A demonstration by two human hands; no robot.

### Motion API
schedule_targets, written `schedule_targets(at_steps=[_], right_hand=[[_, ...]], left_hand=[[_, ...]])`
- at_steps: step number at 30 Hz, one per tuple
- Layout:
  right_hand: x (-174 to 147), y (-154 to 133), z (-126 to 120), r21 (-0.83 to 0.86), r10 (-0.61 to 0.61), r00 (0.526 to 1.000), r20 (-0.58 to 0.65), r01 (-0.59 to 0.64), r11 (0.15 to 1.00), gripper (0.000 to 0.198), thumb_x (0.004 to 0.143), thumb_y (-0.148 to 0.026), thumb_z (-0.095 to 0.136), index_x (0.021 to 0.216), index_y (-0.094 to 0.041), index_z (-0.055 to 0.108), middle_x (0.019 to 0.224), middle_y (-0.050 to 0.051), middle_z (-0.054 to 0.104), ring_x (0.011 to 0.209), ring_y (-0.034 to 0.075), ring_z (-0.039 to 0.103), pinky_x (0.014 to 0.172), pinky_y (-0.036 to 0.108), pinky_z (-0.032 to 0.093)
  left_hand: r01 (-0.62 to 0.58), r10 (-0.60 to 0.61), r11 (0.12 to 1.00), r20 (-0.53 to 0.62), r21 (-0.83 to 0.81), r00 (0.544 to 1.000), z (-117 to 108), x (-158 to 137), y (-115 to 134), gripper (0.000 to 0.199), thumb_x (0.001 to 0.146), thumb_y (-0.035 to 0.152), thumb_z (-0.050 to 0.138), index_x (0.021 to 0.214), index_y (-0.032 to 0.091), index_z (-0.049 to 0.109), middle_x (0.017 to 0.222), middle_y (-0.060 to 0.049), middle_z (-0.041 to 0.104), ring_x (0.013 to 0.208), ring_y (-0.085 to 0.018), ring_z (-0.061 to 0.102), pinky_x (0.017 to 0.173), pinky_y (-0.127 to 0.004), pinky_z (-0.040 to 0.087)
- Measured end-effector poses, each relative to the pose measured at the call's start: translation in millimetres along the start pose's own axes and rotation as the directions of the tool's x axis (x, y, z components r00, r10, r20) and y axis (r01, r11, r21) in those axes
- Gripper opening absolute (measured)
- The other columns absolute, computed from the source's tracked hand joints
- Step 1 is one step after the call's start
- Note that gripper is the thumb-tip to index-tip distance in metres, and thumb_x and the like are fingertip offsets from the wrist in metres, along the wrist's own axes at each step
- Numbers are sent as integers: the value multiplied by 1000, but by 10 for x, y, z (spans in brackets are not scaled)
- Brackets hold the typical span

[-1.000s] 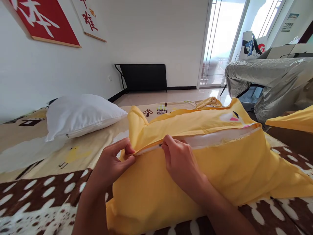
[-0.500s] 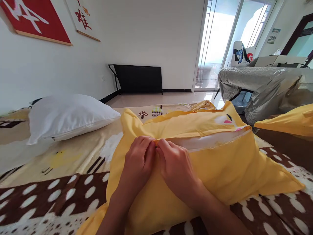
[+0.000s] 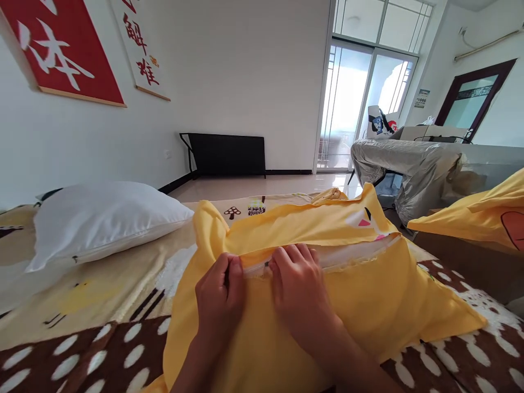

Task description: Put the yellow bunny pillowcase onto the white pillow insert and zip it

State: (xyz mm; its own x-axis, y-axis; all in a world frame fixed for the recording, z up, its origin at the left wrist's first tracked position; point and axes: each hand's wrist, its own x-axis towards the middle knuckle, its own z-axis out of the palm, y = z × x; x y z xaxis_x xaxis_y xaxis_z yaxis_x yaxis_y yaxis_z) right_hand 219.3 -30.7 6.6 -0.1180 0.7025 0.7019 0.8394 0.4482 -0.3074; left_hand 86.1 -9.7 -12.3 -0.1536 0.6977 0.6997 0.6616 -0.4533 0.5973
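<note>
A yellow pillowcase (image 3: 352, 311) with a printed face lies in front of me around a white inner pillow (image 3: 347, 252), which shows through the long slit near its far side. My left hand (image 3: 221, 297) is closed, pinching the fabric edge at the slit's left end. Along the slit, my right hand (image 3: 301, 289) is closed in a pinch at a small dark zipper pull (image 3: 267, 264); its fingertips partly hide the pull. A pale strip of zipper (image 3: 254, 269) shows between the two hands.
A white pillow (image 3: 110, 221) lies on the patterned blanket (image 3: 98, 349) at left. More yellow fabric (image 3: 470, 213) sits at right above a brown box (image 3: 454, 245). Beyond stand a plastic-covered table (image 3: 393, 155) and a black folded panel (image 3: 227, 155) against the wall.
My hands have moved apart: the left slightly leftward, the right rightward along the slit with the zipper pull. More zipper shows between them. The view has tilted up.
</note>
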Motion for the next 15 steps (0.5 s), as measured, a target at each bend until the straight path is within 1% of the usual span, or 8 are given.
schedule_targets(at_steps=[3, 6, 7, 9, 11, 13, 15], right_hand=[[-18, 88, -72, -49, -5, 995, 101, 10, 999, 13, 84, -10, 46, 77, -19, 50, 78, 3, 62, 77, 19, 53, 72, 30, 32], [-63, 245, -129, 0, -29, 973, 228, 29, 1000, 15, 86, -9, 40, 81, -20, 50, 73, 2, 62, 68, 16, 53, 64, 26, 32], [-81, 306, -149, 20, -42, 969, 244, 38, 999, 15, 87, -9, 39, 82, -19, 49, 72, 1, 61, 66, 16, 52, 63, 26, 33], [-112, 423, -195, 27, -78, 975, 207, 74, 997, 16, 88, -10, 38, 80, -19, 49, 70, 1, 60, 68, 16, 51, 66, 26, 34], [-130, 522, -245, 12, -126, 983, 132, 126, 992, 17, 89, -11, 39, 78, -19, 49, 72, 2, 59, 73, 17, 51, 73, 28, 34], [-133, 604, -291, 10, -161, 984, 82, 161, 987, 17, 89, -13, 41, 77, -19, 50, 74, 3, 59, 75, 17, 49, 75, 30, 34], [-128, 684, -329, -5, -179, 983, 48, 179, 984, 16, 89, -15, 42, 76, -19, 51, 75, 3, 59, 75, 17, 47, 73, 30, 34]], left_hand=[[-24, 23, 1000, 11, 10, 1000, -16, 17, -19, 27, 89, 26, 37, 63, 20, 39, 51, 4, 40, 48, -10, 38, 51, -23, 32], [-29, 29, 1000, 32, -2, 999, -33, 31, -26, 28, 88, 27, 37, 61, 20, 39, 50, 4, 38, 48, -10, 38, 50, -23, 32], [-32, 32, 999, 43, -5, 999, -39, 34, -23, 28, 88, 28, 37, 61, 20, 38, 50, 4, 38, 48, -10, 38, 50, -23, 32], [-48, 48, 999, 67, -6, 997, -49, 35, -13, 29, 88, 27, 37, 60, 20, 38, 50, 4, 37, 48, -9, 38, 50, -23, 31], [-59, 59, 998, 73, -7, 996, -48, 23, -1, 29, 88, 27, 37, 59, 20, 37, 50, 4, 36, 47, -9, 36, 50, -23, 30], [-48, 49, 999, 20, -19, 999, -33, -2, 6, 31, 88, 27, 37, 58, 19, 35, 50, 4, 34, 47, -9, 34, 51, -23, 30], [-25, 23, 999, -70, -36, 997, -4, -32, 4, 32, 88, 28, 37, 57, 19, 34, 51, 4, 30, 48, -9, 31, 52, -24, 29]])
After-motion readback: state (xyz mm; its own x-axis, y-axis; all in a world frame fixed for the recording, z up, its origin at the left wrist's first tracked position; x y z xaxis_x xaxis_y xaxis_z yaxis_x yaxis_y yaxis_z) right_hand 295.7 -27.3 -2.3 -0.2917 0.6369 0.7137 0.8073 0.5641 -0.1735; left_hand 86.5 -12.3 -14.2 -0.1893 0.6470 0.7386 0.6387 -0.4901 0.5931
